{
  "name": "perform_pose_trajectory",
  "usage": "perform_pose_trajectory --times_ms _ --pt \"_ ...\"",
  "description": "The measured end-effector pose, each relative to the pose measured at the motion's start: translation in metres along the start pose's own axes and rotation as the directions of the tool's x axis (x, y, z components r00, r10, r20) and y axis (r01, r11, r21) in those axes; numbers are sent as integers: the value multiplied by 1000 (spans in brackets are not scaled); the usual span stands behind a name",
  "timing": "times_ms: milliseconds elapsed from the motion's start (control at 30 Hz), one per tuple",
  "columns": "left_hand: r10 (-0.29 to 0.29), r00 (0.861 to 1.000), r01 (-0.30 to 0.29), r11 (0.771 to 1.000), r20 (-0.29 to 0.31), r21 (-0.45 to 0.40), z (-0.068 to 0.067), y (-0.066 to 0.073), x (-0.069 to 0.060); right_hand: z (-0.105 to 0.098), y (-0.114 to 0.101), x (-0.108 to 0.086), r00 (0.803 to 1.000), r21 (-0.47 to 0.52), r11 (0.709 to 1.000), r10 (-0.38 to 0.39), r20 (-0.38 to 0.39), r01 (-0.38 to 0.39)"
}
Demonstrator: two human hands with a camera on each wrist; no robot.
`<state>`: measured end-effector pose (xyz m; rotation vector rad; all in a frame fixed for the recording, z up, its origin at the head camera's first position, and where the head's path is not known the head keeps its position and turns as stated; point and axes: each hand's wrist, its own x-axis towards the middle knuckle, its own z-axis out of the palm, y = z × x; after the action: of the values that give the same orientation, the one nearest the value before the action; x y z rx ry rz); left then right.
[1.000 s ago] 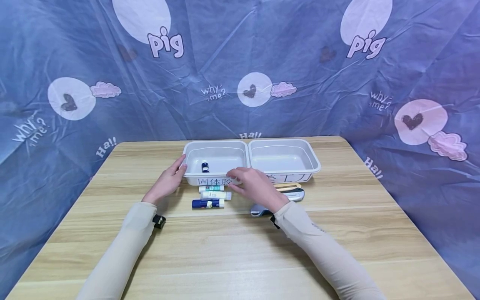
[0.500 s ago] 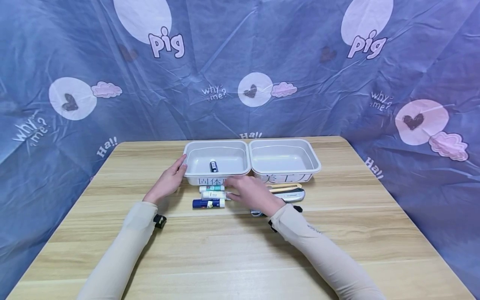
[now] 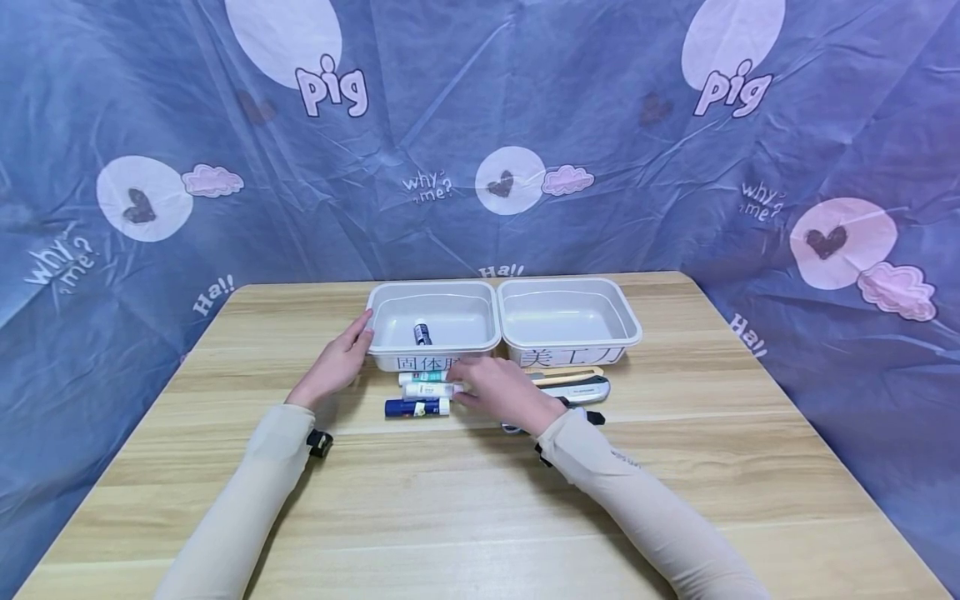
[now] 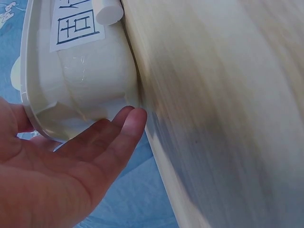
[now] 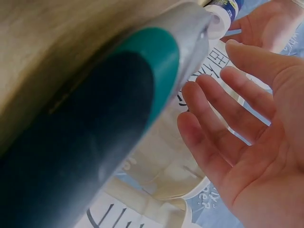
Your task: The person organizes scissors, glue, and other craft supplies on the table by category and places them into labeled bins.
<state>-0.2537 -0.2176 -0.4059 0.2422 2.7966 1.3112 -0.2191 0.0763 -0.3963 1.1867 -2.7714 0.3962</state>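
Observation:
My left hand rests against the left end of the left white tray; its fingers lie extended along the wall in the left wrist view. A dark blue glue stick lies inside that tray. My right hand hovers by the right ends of a teal-and-white glue stick and a white glue stick. In the right wrist view its fingers are loosely spread and hold nothing. A blue glue stick lies nearest the front.
The right white tray adjoins the left one; both carry labels in front. A yellow utility knife, a silver utility knife and another partly hidden knife lie around my right hand. Blue printed cloth hangs behind the table.
My right hand has come down from the left tray's front rim to the glue sticks. The glue stick inside the tray has rolled and turned slightly. My left hand has stayed put.

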Motion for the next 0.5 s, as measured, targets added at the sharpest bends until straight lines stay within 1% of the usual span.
perform_pose_trajectory --times_ms 233,500 --pt "-11 1000 11 1000 8 -7 -1 2 -1 5 1 0 1000 0 1000 -16 19 16" --pt "-11 1000 11 1000 6 -10 -1 4 -2 8 2 1 999 -6 1000 -5 53 5"
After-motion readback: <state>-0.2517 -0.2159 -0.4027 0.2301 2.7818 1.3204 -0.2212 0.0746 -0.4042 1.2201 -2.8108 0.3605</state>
